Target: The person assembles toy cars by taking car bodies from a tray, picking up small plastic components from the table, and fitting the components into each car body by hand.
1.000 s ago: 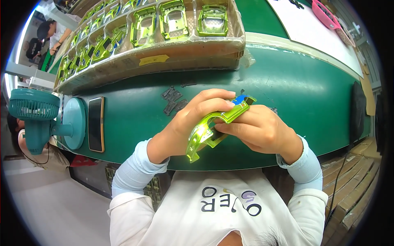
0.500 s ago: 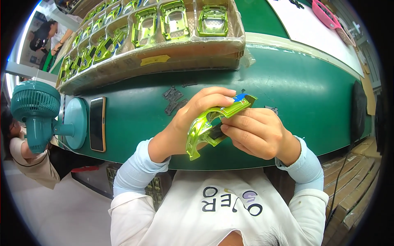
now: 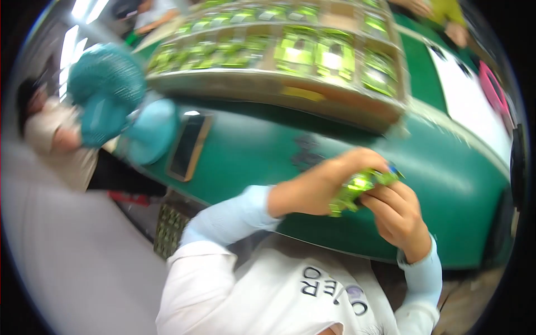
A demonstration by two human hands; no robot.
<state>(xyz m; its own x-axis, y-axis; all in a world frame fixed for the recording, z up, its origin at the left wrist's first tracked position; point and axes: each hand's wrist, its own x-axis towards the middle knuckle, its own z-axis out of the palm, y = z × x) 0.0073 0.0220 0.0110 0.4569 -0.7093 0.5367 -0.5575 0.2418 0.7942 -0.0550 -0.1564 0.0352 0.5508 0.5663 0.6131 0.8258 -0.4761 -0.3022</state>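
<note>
Gripping the green shell [image 3: 359,185] above the table [image 3: 251,151], the left hand [image 3: 332,176] has its fingers closed around it. The right hand [image 3: 397,215] bends its fingers against the shell's right side; blur hides their grip. Dark bits [image 3: 306,152] lie beyond.

Strip lights [image 3: 68,50] glow at upper left as a pale gray floor [image 3: 61,251] stretches beside a green-topped worktable [image 3: 458,184].
</note>
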